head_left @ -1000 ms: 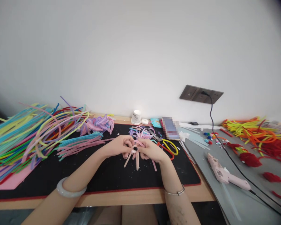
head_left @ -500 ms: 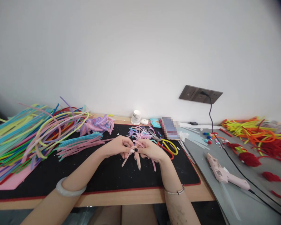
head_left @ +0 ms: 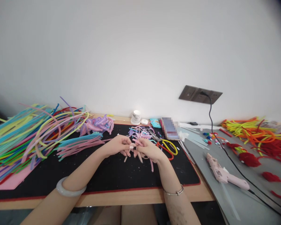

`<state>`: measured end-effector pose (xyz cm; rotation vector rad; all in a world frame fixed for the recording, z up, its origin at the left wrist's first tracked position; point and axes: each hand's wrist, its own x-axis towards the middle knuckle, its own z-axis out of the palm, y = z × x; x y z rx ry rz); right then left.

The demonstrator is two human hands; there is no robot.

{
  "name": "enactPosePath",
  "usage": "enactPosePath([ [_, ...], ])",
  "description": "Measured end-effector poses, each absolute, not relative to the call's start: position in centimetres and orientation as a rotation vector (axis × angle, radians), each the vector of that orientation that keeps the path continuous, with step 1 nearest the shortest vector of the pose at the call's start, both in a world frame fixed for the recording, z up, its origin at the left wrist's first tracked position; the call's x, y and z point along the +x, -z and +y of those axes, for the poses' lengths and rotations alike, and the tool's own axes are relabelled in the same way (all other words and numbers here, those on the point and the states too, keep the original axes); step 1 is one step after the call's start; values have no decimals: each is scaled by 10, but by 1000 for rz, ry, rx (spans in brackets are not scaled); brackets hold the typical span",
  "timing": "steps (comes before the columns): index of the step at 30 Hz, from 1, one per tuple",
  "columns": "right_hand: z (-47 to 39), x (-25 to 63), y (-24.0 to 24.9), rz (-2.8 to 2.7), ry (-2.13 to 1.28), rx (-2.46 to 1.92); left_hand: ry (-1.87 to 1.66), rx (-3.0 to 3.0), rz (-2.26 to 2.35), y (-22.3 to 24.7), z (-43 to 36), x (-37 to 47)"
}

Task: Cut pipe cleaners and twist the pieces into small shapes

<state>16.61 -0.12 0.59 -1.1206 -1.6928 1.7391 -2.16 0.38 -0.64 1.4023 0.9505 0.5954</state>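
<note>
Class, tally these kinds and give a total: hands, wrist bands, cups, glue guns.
Hands: 2 (left hand, right hand)
Wrist bands: 2 (pale bangle, thin bracelet)
Cup: 1
Glue gun: 1
Total: 6

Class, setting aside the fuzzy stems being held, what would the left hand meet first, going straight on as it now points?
Most likely the right hand, which faces the left hand closely, with fuzzy stems held there; exact depth is hard to judge.
</note>
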Motion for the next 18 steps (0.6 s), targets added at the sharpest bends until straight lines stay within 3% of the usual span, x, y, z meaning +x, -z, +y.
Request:
enactPosePath([
  [10,2,179,-11,-1997,-1481,-1100,-444,1507,858,-8,-2,-24],
  [18,0,183,-19,-2029,-1567,-930,-437,1435,769,-7,-4,-24],
])
